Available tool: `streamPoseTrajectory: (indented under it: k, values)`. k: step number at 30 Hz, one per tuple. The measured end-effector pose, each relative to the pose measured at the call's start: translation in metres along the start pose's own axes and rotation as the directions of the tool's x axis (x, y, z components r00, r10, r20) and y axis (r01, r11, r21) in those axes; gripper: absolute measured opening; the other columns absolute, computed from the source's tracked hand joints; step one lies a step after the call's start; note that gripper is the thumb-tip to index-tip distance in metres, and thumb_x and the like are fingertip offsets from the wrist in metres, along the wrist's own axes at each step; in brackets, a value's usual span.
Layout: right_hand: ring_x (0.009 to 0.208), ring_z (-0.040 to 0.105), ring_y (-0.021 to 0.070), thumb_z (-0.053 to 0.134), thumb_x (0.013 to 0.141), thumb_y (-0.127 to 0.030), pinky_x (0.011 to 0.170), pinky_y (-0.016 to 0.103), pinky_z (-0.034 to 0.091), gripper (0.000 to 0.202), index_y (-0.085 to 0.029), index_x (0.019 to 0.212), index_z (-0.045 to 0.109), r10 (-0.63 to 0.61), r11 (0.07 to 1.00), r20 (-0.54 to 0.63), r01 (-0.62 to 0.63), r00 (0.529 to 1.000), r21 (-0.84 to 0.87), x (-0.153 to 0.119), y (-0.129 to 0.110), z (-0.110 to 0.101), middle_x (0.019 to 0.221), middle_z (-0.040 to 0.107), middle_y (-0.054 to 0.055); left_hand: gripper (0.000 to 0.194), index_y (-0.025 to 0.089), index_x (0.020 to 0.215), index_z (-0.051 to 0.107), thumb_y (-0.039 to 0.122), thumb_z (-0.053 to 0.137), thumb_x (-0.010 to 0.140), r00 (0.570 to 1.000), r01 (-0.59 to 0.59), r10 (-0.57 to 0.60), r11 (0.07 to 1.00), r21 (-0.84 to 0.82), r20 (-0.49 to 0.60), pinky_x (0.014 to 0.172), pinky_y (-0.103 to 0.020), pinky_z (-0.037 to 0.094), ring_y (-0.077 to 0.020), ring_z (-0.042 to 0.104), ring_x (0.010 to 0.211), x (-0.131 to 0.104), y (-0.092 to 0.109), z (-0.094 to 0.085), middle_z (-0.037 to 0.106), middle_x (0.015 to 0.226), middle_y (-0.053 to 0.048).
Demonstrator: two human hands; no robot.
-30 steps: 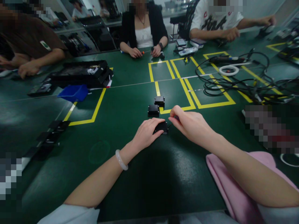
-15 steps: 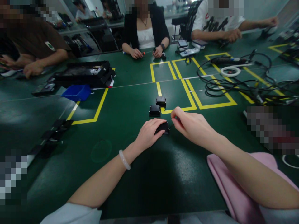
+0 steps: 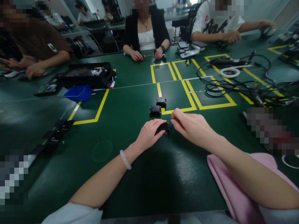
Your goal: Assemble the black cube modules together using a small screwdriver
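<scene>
Our left hand (image 3: 149, 132) curled round a small black boxy part (image 3: 163, 127), seemingly bracing it on the green counter (image 3: 142, 183), while our right hand (image 3: 191, 126) pinched a thin dark piece (image 3: 171, 127) alongside!

left forearm (image 3: 104, 180), one: angled toward two o'clock; left hand (image 3: 149, 131), palm down, fingers bent, thumb apart. right forearm (image 3: 245, 168), one: angled toward ten o'clock; right hand (image 3: 192, 125), fingers curled, thumb and forefinger drawn close.
</scene>
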State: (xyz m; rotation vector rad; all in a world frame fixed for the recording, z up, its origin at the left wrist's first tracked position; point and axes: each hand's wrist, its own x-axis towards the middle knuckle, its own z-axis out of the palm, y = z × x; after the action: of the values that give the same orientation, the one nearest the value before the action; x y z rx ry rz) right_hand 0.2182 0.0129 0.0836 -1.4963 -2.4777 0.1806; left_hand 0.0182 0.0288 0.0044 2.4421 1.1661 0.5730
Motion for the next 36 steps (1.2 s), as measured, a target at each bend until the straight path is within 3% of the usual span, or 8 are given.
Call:
streamPoseTrajectory:
  k: [3,9,14,21,26,32,36]
  values:
    - [0.065,0.061,0.0160,0.034,0.096,-0.038,0.054,0.026,0.029,0.026,-0.019,0.094,0.051,0.010,0.999,0.020,-0.009,1.000,-0.042,-0.0004,0.0001,0.0002,0.075,0.066,0.002,0.035,0.022,0.125,0.048,0.028,0.051,0.090,1.000,-0.005,0.005,1.000,0.000,-0.002,0.096,-0.040,0.042,-0.0229,0.052,0.115,0.0002,-0.0007,0.0010,0.057,0.124,-0.006]
    - [0.065,0.062,0.0155,0.037,0.094,-0.031,0.054,0.026,0.030,0.019,-0.018,0.100,0.050,0.006,1.000,0.007,-0.006,1.000,-0.003,-0.0002,-0.0008,0.0009,0.079,0.066,0.001,0.035,0.022,0.124,0.048,0.026,0.051,0.090,1.000,-0.008,0.008,1.000,0.000,-0.014,0.095,-0.040,0.042,-0.0230,0.052,0.115,-0.0002,-0.0011,0.0023,0.057,0.124,-0.006]
    - [0.067,0.062,0.0165,0.033,0.096,-0.039,0.056,0.026,0.031,0.027,-0.019,0.093,0.051,0.005,1.000,0.032,-0.004,0.999,-0.024,0.0005,-0.0013,0.0005,0.076,0.066,0.001,0.034,0.022,0.123,0.048,0.026,0.051,0.090,1.000,-0.006,0.006,1.000,-0.001,-0.016,0.095,-0.038,0.042,-0.0217,0.052,0.114,-0.0005,-0.0007,0.0023,0.057,0.124,-0.005]
    - [0.067,0.062,0.0149,0.037,0.094,-0.030,0.055,0.025,0.031,0.017,-0.019,0.100,0.049,0.008,1.000,0.008,-0.008,1.000,0.003,0.0009,-0.0022,0.0003,0.082,0.067,0.001,0.035,0.022,0.125,0.048,0.025,0.051,0.090,1.000,-0.014,0.014,1.000,0.002,-0.014,0.094,-0.040,0.043,-0.0228,0.053,0.113,-0.0001,-0.0007,0.0021,0.057,0.124,-0.007]
    - [0.066,0.062,0.0159,0.033,0.096,-0.036,0.055,0.025,0.030,0.024,-0.019,0.094,0.050,0.003,1.000,0.032,-0.003,0.999,-0.020,0.0006,-0.0015,0.0005,0.077,0.066,0.001,0.034,0.022,0.124,0.049,0.027,0.049,0.091,1.000,-0.017,0.017,1.000,-0.003,-0.021,0.094,-0.040,0.043,-0.0229,0.053,0.113,-0.0006,-0.0006,0.0021,0.057,0.123,-0.007]
    - [0.064,0.061,0.0146,0.037,0.093,-0.028,0.054,0.025,0.029,0.018,-0.018,0.106,0.047,0.000,1.000,-0.026,-0.001,1.000,-0.008,0.0000,-0.0009,0.0026,0.081,0.066,0.000,0.035,0.022,0.125,0.048,0.026,0.050,0.090,1.000,-0.013,0.013,1.000,-0.001,-0.015,0.094,-0.040,0.043,-0.0232,0.053,0.114,-0.0003,-0.0010,0.0024,0.057,0.124,-0.007]
    - [0.067,0.062,0.0159,0.034,0.095,-0.034,0.054,0.026,0.029,0.021,-0.019,0.097,0.049,-0.007,1.000,0.002,0.007,1.000,-0.027,0.0003,-0.0016,0.0017,0.079,0.066,0.001,0.034,0.022,0.124,0.049,0.026,0.051,0.090,1.000,-0.011,0.011,1.000,-0.002,-0.020,0.094,-0.040,0.043,-0.0229,0.053,0.113,-0.0005,-0.0012,0.0030,0.057,0.123,-0.006]
